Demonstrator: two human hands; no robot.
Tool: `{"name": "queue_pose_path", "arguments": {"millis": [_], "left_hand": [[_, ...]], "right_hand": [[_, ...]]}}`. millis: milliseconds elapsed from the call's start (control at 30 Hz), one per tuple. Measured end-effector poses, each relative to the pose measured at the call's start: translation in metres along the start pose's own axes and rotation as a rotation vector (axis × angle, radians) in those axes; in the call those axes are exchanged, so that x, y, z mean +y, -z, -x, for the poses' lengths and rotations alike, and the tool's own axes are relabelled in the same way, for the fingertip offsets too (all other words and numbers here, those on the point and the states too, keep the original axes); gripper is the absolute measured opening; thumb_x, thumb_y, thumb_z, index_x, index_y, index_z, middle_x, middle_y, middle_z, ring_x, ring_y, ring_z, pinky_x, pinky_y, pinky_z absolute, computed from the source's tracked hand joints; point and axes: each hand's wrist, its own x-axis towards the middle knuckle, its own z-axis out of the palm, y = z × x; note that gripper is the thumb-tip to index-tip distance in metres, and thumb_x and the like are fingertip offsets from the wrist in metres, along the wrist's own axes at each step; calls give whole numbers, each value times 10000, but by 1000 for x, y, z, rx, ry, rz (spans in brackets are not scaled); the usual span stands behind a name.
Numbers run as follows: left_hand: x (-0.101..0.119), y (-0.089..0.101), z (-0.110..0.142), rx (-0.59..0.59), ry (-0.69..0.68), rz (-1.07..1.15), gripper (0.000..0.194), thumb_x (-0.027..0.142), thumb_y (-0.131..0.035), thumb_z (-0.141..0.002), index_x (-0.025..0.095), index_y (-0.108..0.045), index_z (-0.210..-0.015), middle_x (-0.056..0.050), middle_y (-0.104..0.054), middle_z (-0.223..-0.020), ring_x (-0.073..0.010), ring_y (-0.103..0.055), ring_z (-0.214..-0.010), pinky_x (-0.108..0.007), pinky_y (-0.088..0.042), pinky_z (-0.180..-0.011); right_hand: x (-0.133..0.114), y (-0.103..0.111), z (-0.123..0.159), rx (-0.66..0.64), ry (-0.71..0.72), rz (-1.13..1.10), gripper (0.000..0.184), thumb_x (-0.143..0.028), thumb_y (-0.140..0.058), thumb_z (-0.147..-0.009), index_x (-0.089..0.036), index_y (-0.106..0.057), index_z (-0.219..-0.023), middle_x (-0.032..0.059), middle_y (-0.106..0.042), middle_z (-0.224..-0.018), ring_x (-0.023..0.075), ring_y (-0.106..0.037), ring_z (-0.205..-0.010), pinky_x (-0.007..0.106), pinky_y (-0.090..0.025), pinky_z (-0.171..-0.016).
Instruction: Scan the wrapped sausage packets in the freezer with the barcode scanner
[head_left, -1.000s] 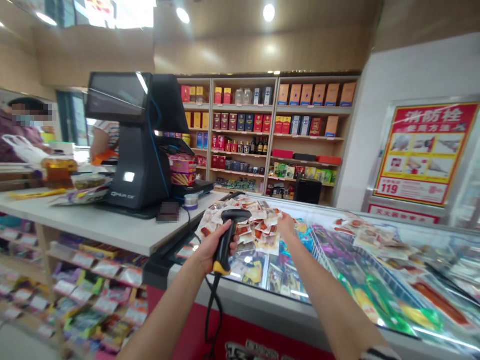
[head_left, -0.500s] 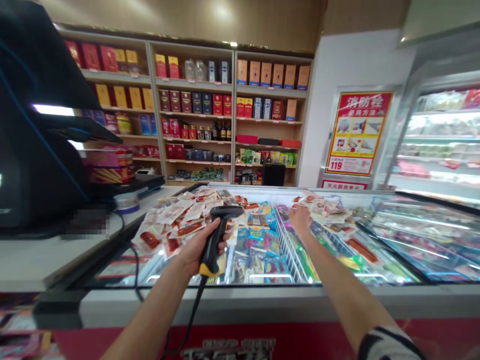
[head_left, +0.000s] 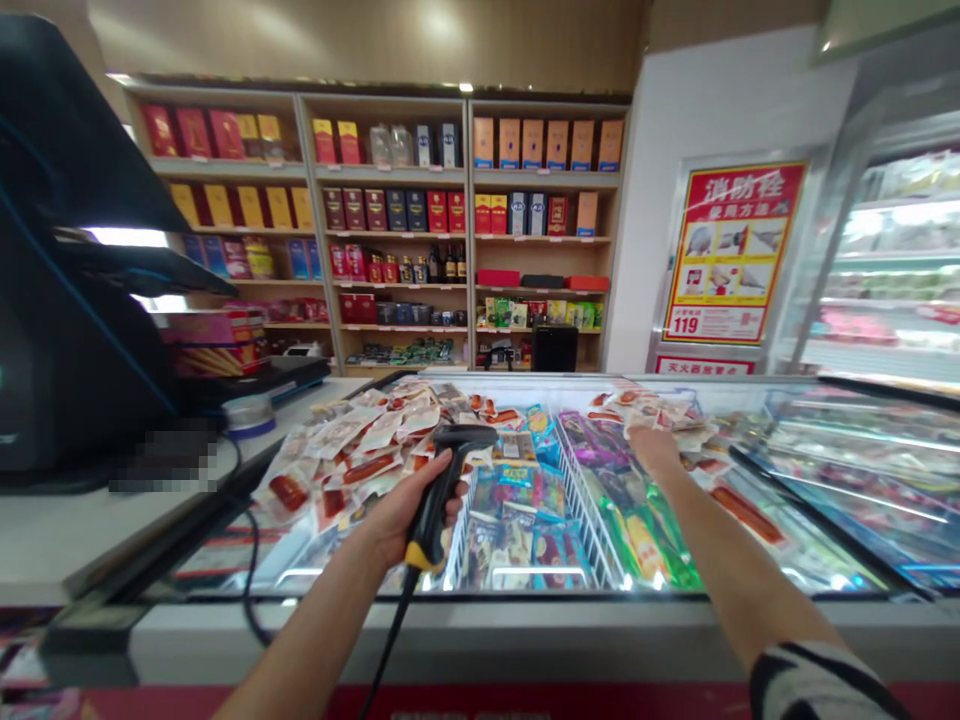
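Note:
My left hand (head_left: 420, 510) is closed around the handle of a black and yellow barcode scanner (head_left: 435, 500), held upright above the freezer with its cord hanging down. Below and behind it spreads a large heap of vacuum-packed sausages (head_left: 382, 435) on the freezer's glass top. My right hand (head_left: 654, 450) reaches out to a smaller pile of packed sausages (head_left: 664, 410) on the right. It touches or hovers at the pile's near edge; its fingertips are hidden, so whether it grips a packet does not show. A single long sausage pack (head_left: 746, 512) lies right of my forearm.
The glass-topped freezer (head_left: 525, 612) holds ice-cream packs (head_left: 517, 530) and white wire baskets (head_left: 589, 505). A checkout terminal (head_left: 67, 280) and a roll of tape (head_left: 250, 415) stand on the left counter (head_left: 45, 540). Shelves of boxed bottles (head_left: 450, 180) line the back wall.
My view has swung right, away from the checkout terminal. My right hand has moved from the large sausage heap across to the smaller pile. My left hand keeps holding the scanner.

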Motion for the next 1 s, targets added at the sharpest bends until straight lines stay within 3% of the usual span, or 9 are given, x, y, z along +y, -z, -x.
{"name": "queue_pose_path", "arguments": {"millis": [100, 333, 400, 467, 533, 600, 667, 800, 1000], "left_hand": [[1, 1, 4, -20, -1, 10, 234, 349, -500, -760, 128, -517, -836, 0, -504, -612, -59, -455, -441, -173, -386, -390], [1, 5, 17, -58, -25, 36, 258, 351, -485, -770, 122, -527, -881, -3, -503, -604, -61, -449, -440, -175, -379, -398], [0, 5, 21, -75, -23, 49, 264, 353, -479, -773, 116, -528, -880, -5, -502, -603, -58, -446, -439, -170, -371, -397], [0, 4, 26, -80, -28, 50, 273, 358, -480, -771, 111, -530, -877, -8, -504, -605, -57, -445, -440, -167, -363, -395], [0, 4, 32, -82, -30, 42, 280, 363, -487, -766, 109, -532, -874, -11, -506, -606, -58, -447, -442, -168, -361, -400], [1, 4, 38, -87, -27, 34, 281, 365, -495, -760, 110, -536, -870, -11, -507, -601, -58, -445, -437, -168, -355, -403], [1, 4, 43, -102, -21, 33, 282, 369, -498, -757, 112, -540, -862, -10, -506, -598, -58, -444, -434, -169, -346, -404], [4, 2, 50, -168, -24, 48, 294, 388, -485, -761, 111, -546, -841, -10, -502, -597, -59, -441, -435, -172, -326, -408], [11, -3, 60, -246, -9, 85, 322, 407, -472, -766, 105, -548, -845, -13, -497, -598, -56, -427, -437, -175, -319, -421]], "right_hand": [[-6, 3, 12, 33, 28, 5, 276, -184, -357, -822, -117, -609, -910, 168, -621, -893, 248, -564, -896, 355, -372, -762], [-53, 20, 68, 45, 257, -149, 359, -425, -356, -816, -195, -630, -794, 73, -645, -814, 195, -587, -792, 275, -393, -676], [-60, 27, 67, 70, 161, -226, 432, -526, -381, -765, -177, -623, -843, 96, -635, -868, 215, -578, -829, 292, -397, -682], [-62, 29, 57, 41, -41, -309, 519, -583, -465, -678, -124, -613, -871, 149, -619, -903, 255, -569, -857, 313, -403, -666], [-64, 27, 45, -47, -176, -393, 511, -539, -589, -581, -81, -619, -806, 180, -622, -844, 278, -581, -820, 311, -408, -621], [-68, 24, 38, -111, -194, -467, 391, -425, -670, -522, -86, -619, -709, 155, -633, -748, 261, -601, -744, 282, -409, -572], [-77, 22, 38, -54, -185, -532, 314, -363, -640, -568, -108, -613, -749, 122, -641, -744, 233, -610, -715, 258, -412, -546], [-108, 26, 52, 152, -136, -725, 388, -365, -494, -705, -145, -526, -1023, 84, -641, -890, 187, -606, -780, 234, -433, -583], [-163, 32, 67, 217, -57, -1015, 359, -327, -541, -649, -123, -545, -944, 88, -646, -841, 202, -602, -750, 248, -436, -615]]}}
